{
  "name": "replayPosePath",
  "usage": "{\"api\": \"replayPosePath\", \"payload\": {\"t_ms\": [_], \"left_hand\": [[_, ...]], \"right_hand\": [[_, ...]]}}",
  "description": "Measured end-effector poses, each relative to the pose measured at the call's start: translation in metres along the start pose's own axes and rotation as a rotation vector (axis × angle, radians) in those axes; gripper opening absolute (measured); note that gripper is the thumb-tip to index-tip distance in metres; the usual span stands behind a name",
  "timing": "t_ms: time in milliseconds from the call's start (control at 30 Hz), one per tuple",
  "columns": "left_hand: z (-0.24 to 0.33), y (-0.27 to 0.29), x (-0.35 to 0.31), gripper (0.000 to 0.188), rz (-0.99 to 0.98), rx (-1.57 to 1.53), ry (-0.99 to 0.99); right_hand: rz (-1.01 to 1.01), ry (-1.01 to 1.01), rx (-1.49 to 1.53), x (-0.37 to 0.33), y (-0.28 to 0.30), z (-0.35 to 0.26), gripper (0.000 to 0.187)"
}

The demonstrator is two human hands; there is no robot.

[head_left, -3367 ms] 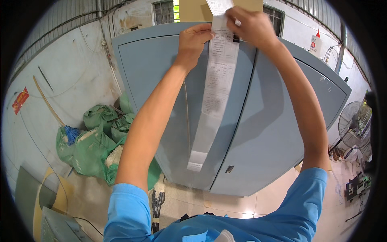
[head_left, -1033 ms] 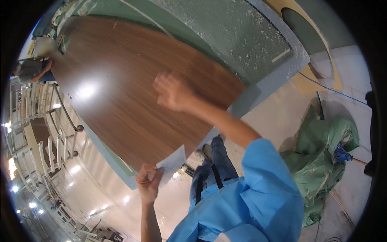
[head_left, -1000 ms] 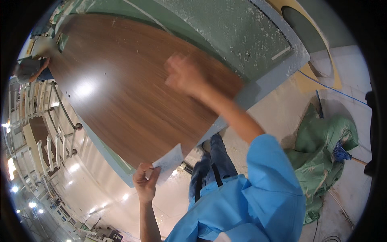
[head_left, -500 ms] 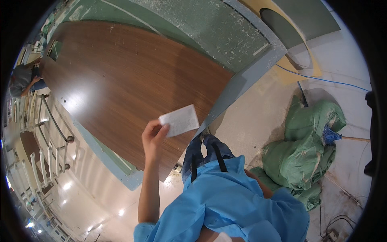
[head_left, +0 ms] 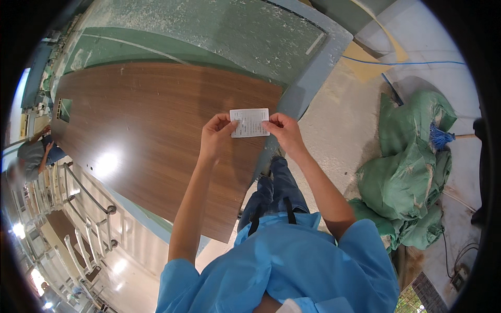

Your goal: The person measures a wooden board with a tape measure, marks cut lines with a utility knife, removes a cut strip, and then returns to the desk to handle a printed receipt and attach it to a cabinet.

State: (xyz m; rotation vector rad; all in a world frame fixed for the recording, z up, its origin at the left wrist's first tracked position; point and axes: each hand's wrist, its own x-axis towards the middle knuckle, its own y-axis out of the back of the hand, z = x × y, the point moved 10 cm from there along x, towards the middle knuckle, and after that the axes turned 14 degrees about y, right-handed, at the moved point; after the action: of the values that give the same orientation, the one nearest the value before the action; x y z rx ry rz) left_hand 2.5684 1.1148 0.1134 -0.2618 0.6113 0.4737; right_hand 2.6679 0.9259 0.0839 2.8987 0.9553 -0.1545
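Note:
Between my two hands is a small white printed card or label sheet (head_left: 250,123), held level above the near right part of a brown wood-grain door panel (head_left: 156,125). My left hand (head_left: 215,134) pinches its left edge, thumb on top. On the opposite edge, the thumb and fingers of my right hand (head_left: 286,133) are closed in the same way. The panel lies on a green-topped work table (head_left: 209,26) with a grey-blue border. A rectangular cutout (head_left: 64,110) shows near the panel's far left end.
Green stuffed sacks (head_left: 396,177) stand against the white wall on the right, beside a blue-bristled broom (head_left: 441,136). A metal-railed rack (head_left: 86,188) is at the left. A person in a grey top (head_left: 34,156) sits or crouches by the panel's left end. White debris covers the table's far part.
My right hand has come up and taken the card's right edge. My left hand has moved up and the card has turned level, print facing up. The whole view has shifted.

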Motion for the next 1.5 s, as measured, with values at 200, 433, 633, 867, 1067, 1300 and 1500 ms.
{"api": "replayPosePath", "payload": {"t_ms": [200, 433, 633, 867, 1067, 1300, 1500], "left_hand": [[0.000, 0.014, 0.048, 0.029, 0.166, 0.352, 0.027], [0.012, 0.025, 0.113, 0.030, 0.355, 0.668, 0.083], [0.011, 0.031, 0.137, 0.030, 0.381, 0.687, 0.062], [0.015, 0.026, 0.137, 0.029, 0.473, 0.799, -0.025], [0.018, 0.022, 0.135, 0.027, 0.489, 0.788, -0.031], [0.022, 0.020, 0.137, 0.025, 0.530, 0.833, -0.099], [0.024, 0.018, 0.131, 0.030, 0.564, 0.810, -0.119]], "right_hand": [[0.150, -0.048, -0.103, 0.024, 0.001, 0.022, 0.026], [0.301, -0.132, -0.210, 0.055, -0.001, 0.053, 0.027], [0.300, -0.174, -0.221, 0.069, -0.007, 0.066, 0.027], [0.325, -0.136, -0.280, 0.074, -0.007, 0.069, 0.030], [0.327, -0.168, -0.284, 0.078, -0.005, 0.070, 0.031], [0.300, -0.154, -0.367, 0.084, -0.002, 0.078, 0.033], [0.254, -0.150, -0.481, 0.086, 0.002, 0.077, 0.035]]}}
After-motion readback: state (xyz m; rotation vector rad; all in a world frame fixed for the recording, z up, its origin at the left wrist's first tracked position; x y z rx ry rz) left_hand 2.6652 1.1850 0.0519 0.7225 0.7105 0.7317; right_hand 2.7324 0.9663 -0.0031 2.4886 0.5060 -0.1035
